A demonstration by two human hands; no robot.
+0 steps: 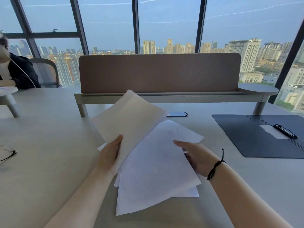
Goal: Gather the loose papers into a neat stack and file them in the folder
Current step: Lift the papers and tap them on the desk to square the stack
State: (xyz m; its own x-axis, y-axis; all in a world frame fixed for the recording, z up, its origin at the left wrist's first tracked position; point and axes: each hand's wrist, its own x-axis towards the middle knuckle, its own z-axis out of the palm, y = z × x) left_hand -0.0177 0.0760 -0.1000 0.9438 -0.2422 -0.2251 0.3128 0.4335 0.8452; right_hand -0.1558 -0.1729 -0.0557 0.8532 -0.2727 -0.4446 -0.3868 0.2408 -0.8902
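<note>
My left hand (109, 155) grips a raised bundle of white papers (130, 117) by its lower edge, tilted up off the desk. Below it, several loose white sheets (156, 178) lie fanned on the desk. My right hand (195, 156), with a black cord on its wrist, rests on the right side of these sheets, thumb on top and fingers seemingly tucked under the edge. The dark blue folder (243, 139) lies open flat at the right, apart from both hands, with a metal clip (285, 131) and a white sheet (273, 131) under it.
A brown divider panel on a raised shelf (159, 73) runs across the back of the grey desk (49, 153). A cable port (177, 114) sits behind the papers. Glasses (8, 153) lie at the left edge. Another person (14, 69) sits at the far left.
</note>
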